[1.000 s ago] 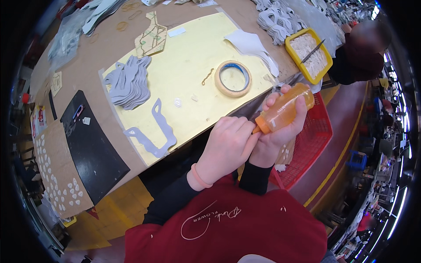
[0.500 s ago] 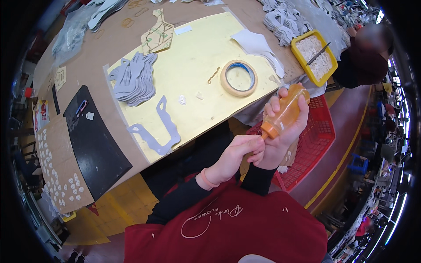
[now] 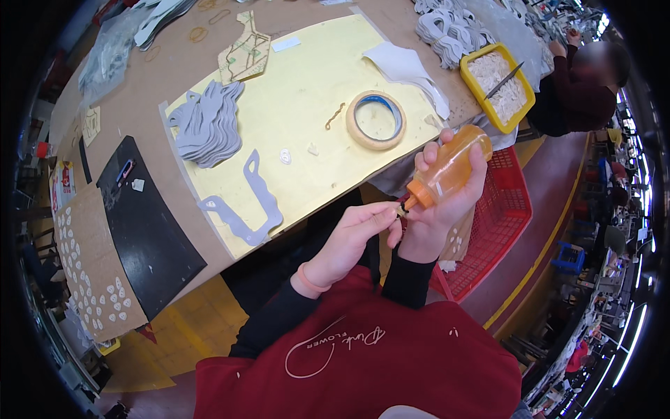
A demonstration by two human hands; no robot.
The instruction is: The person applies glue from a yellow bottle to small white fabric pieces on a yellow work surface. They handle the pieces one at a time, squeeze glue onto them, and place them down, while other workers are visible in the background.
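My right hand (image 3: 436, 216) is wrapped around an orange squeeze bottle (image 3: 453, 167), tilted with its nozzle pointing down to the left. At the nozzle tip, my left hand (image 3: 363, 230) pinches a small yellowish and dark bit (image 3: 403, 210), too small to name. Both hands are in front of the table edge. On the yellow sheet (image 3: 307, 91) lie a roll of tape (image 3: 354, 129), a stack of grey cut pieces (image 3: 208, 129) and a single U-shaped grey piece (image 3: 262, 192).
A yellow tray (image 3: 525, 115) of small pale pieces, with a dark pointed tool across it, stands at the table's right corner. Below is a red plastic basket (image 3: 513, 209). A black board (image 3: 146, 216) and brown card (image 3: 87, 237) with small white pieces lie left. Another person (image 3: 590, 87) sits far right.
My left fingers have come off the bottle's nozzle, exposing its tip, and now pinch a small bit beside it. The bottle has shifted slightly up and left in view.
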